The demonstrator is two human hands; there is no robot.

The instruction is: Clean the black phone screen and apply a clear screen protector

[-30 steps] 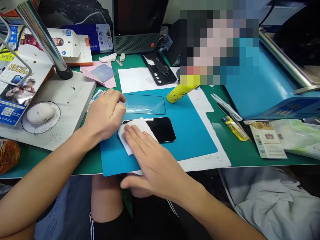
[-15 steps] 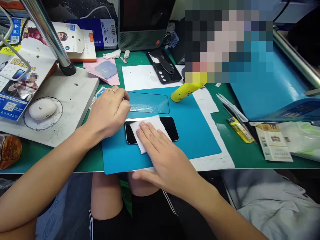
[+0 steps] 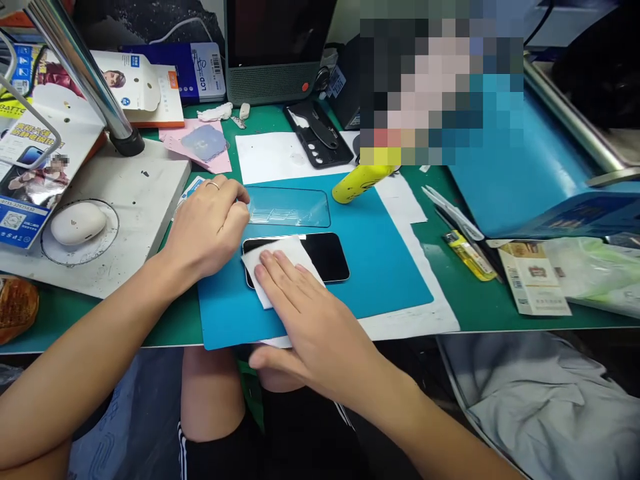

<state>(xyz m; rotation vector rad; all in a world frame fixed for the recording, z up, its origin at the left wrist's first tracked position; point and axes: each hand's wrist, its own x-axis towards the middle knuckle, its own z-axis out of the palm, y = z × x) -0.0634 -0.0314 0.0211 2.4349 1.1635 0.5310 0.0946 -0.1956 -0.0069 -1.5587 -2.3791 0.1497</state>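
Note:
A black-screened phone (image 3: 327, 257) lies across a blue mat (image 3: 385, 267). My right hand (image 3: 320, 320) presses a white wiping cloth (image 3: 257, 273) onto the left part of its screen, fingers flat and together, thumb apart. Just left of the phone, my left hand (image 3: 207, 220) is closed, knuckles up, with a ring on one finger. Its fingertips are hidden, so whatever it may hold cannot be seen. Beyond the phone rests a clear glass screen protector (image 3: 295, 208) with a dark border, its left end near my left hand.
Behind the mat are a yellow tube (image 3: 353, 185), partly blurred out, and a black phone case (image 3: 320, 137). Tweezers (image 3: 453, 212), a yellow-packaged tool (image 3: 470, 255) and a flattened carton (image 3: 534, 277) lie right. A metal-poled stand base (image 3: 135, 220) occupies the left.
My right hand and the cloth have slid left along the phone, baring more of the screen's right side. The whole view has shifted slightly; my left hand keeps its pose.

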